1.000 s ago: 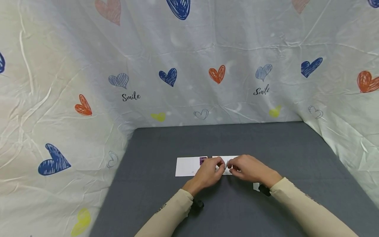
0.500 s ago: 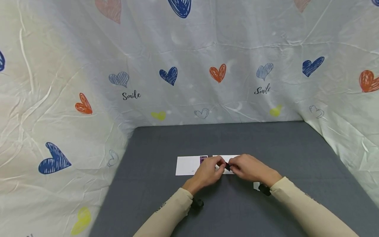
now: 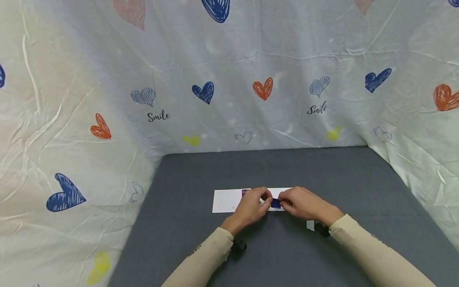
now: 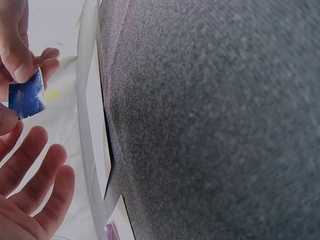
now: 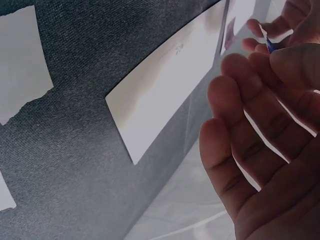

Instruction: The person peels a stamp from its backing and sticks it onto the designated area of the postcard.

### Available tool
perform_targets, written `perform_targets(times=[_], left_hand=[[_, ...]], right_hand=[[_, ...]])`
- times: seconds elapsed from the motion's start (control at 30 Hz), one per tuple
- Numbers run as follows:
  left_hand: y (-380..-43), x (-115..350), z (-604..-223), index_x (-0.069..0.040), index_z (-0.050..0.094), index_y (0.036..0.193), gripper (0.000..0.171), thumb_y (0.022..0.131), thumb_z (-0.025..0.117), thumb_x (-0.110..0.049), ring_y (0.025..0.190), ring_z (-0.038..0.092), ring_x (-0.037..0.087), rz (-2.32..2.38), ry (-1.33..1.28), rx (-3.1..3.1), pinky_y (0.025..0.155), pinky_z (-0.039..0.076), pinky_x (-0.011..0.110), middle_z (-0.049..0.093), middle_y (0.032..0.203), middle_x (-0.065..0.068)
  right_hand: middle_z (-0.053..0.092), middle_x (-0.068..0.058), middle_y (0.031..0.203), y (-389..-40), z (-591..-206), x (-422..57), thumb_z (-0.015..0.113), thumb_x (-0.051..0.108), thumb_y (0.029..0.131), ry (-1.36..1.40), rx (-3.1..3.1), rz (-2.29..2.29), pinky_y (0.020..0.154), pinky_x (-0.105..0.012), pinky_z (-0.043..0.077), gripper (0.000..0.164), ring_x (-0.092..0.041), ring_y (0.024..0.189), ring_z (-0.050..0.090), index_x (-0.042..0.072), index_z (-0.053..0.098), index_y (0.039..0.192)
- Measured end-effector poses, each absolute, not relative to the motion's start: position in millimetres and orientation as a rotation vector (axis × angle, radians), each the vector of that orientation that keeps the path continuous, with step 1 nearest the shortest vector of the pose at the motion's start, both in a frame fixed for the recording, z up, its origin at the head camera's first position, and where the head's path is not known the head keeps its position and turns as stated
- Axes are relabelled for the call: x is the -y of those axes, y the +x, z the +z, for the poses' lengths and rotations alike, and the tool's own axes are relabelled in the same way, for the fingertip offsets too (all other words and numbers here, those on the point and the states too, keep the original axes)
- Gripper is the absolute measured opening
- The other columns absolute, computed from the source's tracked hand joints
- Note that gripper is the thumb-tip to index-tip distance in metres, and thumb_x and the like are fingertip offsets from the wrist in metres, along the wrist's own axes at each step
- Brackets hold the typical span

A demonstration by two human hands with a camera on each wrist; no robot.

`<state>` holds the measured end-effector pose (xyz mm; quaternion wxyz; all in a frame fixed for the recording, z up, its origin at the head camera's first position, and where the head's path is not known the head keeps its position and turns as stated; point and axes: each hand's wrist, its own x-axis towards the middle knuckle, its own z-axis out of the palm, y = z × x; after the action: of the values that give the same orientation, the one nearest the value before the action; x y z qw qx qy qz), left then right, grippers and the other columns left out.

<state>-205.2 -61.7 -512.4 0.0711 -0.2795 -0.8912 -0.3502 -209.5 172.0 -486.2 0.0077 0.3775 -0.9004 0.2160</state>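
A small blue postage stamp (image 3: 275,203) with toothed edges is held up between both hands, over the right-hand white postcard (image 3: 274,192). My left hand (image 3: 251,209) pinches one side of it between thumb and forefinger, its other fingers spread loosely in the left wrist view. At the opposite side my right hand (image 3: 303,203) pinches it with the thumb (image 4: 20,67) on its face. The right wrist view shows the stamp (image 5: 270,46) nearly edge-on. To the left lies a second white postcard (image 3: 227,201) bearing a purple stamp (image 3: 244,192), partly hidden behind the left hand.
A torn scrap of white paper (image 3: 310,225) lies on the dark grey cloth-covered table (image 3: 201,171) beside my right wrist. Another piece of white paper (image 5: 5,195) shows at the left edge of the right wrist view. A heart-printed curtain (image 3: 229,115) hangs behind the table.
The stamp has turned from thin and edge-on, through a dark slant, to showing its blue face upward. My right fingers have closed onto its right side; both hands otherwise stay almost in place.
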Motion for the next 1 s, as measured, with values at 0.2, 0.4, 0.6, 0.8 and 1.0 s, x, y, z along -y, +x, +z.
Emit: perform_targets(times=[0.2, 0.4, 0.6, 0.8, 1.0], left_hand=[[-206.3, 59.6, -513.8, -0.011, 0.074, 0.102, 0.006, 0.104, 0.070, -0.016, 0.095, 0.076, 0.021, -1.052, -0.834, 2.695, 0.085, 0.060, 0.033, 0.079, 0.099, 0.004], [-213.4, 54.7, -506.3, -0.012, 0.074, 0.104, 0.008, 0.105, 0.069, -0.018, 0.096, 0.074, 0.016, -1.063, -0.844, 2.709, 0.084, 0.059, 0.029, 0.079, 0.101, 0.002], [-224.9, 44.3, -491.4, -0.012, 0.074, 0.105, 0.010, 0.107, 0.067, -0.019, 0.101, 0.074, 0.017, -1.045, -0.878, 2.690, 0.088, 0.060, 0.032, 0.079, 0.104, 0.002], [-237.6, 29.9, -482.3, -0.011, 0.074, 0.105, 0.010, 0.107, 0.068, -0.018, 0.099, 0.075, 0.017, -1.059, -0.853, 2.690, 0.092, 0.061, 0.034, 0.078, 0.103, 0.003], [-251.1, 13.7, -491.8, -0.015, 0.075, 0.102, 0.010, 0.106, 0.071, -0.023, 0.082, 0.062, 0.008, -1.024, -0.732, 2.755, 0.075, 0.052, 0.023, 0.074, 0.094, -0.002]], right_hand=[[0.064, 0.015, 0.081, -208.8, -484.8, -177.1, 0.072, 0.017, 0.104, 1.102, 2.817, 0.676, 0.066, -0.024, 0.046, 0.008, 0.000, 0.069, 0.052, 0.020, 0.076, 0.098], [0.062, 0.016, 0.078, -215.3, -479.7, -184.4, 0.071, 0.018, 0.107, 1.064, 2.801, 0.761, 0.064, -0.024, 0.046, 0.013, 0.001, 0.065, 0.050, 0.020, 0.075, 0.095], [0.069, 0.012, 0.081, -225.0, -472.3, -194.2, 0.069, 0.016, 0.107, 1.013, 2.784, 0.863, 0.066, -0.025, 0.049, 0.012, 0.001, 0.066, 0.054, 0.019, 0.076, 0.098], [0.072, 0.003, 0.082, -233.0, -468.0, -203.0, 0.067, 0.014, 0.108, 0.915, 2.754, 0.959, 0.064, -0.027, 0.048, 0.014, -0.002, 0.064, 0.054, 0.016, 0.078, 0.101], [0.074, -0.001, 0.084, -241.5, -470.9, -207.0, 0.066, 0.016, 0.109, 0.796, 2.818, 1.002, 0.065, -0.029, 0.048, 0.014, -0.006, 0.064, 0.055, 0.014, 0.079, 0.103]])
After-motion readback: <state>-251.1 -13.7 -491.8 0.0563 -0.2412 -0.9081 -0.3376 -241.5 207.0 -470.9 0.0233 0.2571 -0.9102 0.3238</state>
